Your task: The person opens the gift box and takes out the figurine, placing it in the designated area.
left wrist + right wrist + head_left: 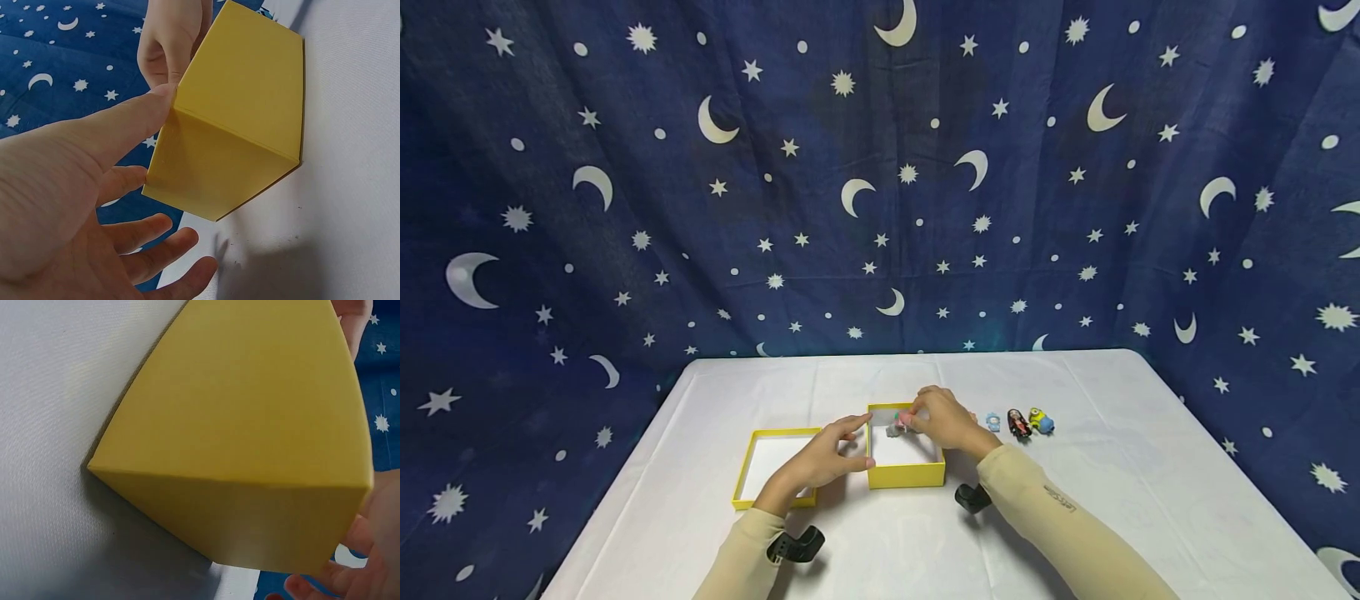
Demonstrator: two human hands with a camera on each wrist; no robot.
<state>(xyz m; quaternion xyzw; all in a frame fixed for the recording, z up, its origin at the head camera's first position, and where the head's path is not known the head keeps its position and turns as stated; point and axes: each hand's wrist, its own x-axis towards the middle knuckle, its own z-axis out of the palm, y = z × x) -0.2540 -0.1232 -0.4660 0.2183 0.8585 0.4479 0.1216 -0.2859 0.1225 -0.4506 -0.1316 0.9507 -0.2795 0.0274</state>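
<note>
A yellow box [906,477] with a white inside stands on the table, its top uncovered. My left hand [823,454] spans the box's left side, thumb at the front corner and forefinger near the back one. In the left wrist view, the thumb and a fingertip touch the yellow box [244,81] while the other fingers spread loosely. Over the box's back right, my right hand [951,421] pinches a small pink toy figure [906,417]. Something small and grey [894,430] is beside it in the box. The right wrist view mostly shows yellow box walls [250,394].
Left of the box lies a yellow-rimmed white lid [745,467], inside up. To the right, a light blue figure [993,422], a dark-haired doll [1018,425] and a yellow and blue figure [1042,422] form a row. A star-patterned curtain [805,208] hangs behind the table.
</note>
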